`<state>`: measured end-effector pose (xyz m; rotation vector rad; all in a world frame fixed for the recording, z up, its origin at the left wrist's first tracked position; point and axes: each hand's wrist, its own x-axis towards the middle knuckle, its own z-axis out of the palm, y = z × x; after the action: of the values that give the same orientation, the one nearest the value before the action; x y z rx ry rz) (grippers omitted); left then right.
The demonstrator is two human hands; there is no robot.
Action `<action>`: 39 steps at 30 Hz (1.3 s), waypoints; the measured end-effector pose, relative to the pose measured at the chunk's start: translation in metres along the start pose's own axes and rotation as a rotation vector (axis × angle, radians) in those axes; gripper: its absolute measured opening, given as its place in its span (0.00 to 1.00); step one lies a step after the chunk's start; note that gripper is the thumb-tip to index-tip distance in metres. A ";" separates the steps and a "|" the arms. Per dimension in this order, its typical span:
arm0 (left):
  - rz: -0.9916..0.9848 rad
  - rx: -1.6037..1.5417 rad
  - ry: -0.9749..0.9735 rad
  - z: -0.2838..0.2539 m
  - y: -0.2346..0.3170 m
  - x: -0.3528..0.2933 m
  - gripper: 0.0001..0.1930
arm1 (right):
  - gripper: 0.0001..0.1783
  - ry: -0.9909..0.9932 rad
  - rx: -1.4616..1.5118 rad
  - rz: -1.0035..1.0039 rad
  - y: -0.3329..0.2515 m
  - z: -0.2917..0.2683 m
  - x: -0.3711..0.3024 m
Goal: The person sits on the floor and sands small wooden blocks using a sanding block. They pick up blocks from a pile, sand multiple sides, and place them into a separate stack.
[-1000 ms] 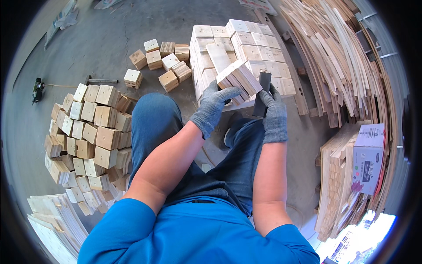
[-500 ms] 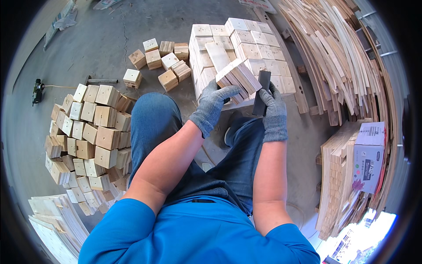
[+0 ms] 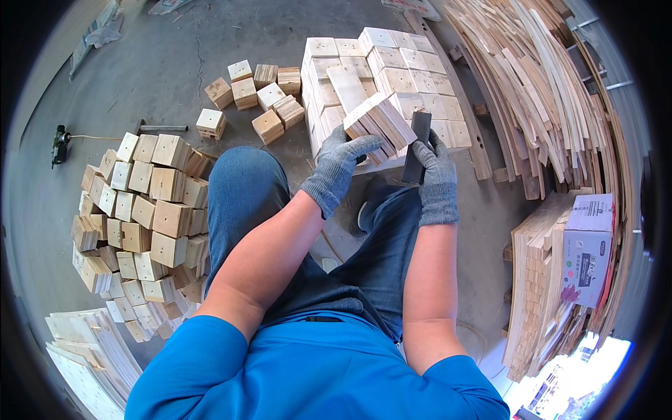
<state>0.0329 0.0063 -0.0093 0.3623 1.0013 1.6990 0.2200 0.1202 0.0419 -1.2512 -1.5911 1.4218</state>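
My left hand (image 3: 338, 165), in a grey knit glove, is closed round a layered wooden block (image 3: 380, 124) held tilted in front of my knees. My gloved right hand (image 3: 436, 164) grips a dark flat bar (image 3: 417, 148), which stands nearly upright beside the block's right end. Whether bar and block touch, I cannot tell. Just beyond both hands is a neat stack of pale wooden blocks (image 3: 421, 82). A flat wooden board (image 3: 345, 85) lies on that stack, behind the held block.
Left of my knee rises a large heap of wooden blocks (image 3: 150, 210). Several loose blocks (image 3: 244, 94) sit on the floor ahead. A green power tool (image 3: 61, 147) lies far left. To the right are long wooden strips (image 3: 521, 91) and a printed carton (image 3: 588, 248) on stacked boards.
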 end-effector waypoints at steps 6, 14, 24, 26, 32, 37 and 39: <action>-0.002 0.033 -0.003 0.003 0.005 -0.003 0.32 | 0.40 0.004 -0.005 0.007 0.002 -0.001 0.001; 0.011 -0.011 -0.010 0.003 0.005 -0.004 0.37 | 0.41 0.009 -0.048 -0.021 0.007 -0.003 0.003; -0.005 -0.009 -0.002 0.001 0.001 -0.002 0.39 | 0.41 0.001 -0.058 -0.017 0.006 -0.004 0.004; -0.012 -0.009 0.007 0.002 0.002 -0.003 0.39 | 0.41 -0.001 -0.048 -0.012 0.004 -0.002 0.002; -0.023 0.003 0.006 0.000 -0.002 0.000 0.40 | 0.40 -0.006 -0.036 0.004 0.006 -0.005 0.003; -0.026 0.043 0.019 -0.004 -0.005 0.003 0.40 | 0.40 0.012 -0.100 0.004 -0.005 0.000 -0.001; -0.029 0.045 0.020 -0.002 -0.003 0.001 0.40 | 0.40 0.019 -0.117 0.004 -0.005 0.000 -0.001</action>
<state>0.0326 0.0063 -0.0130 0.3592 1.0558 1.6585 0.2195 0.1192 0.0467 -1.3320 -1.6805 1.3310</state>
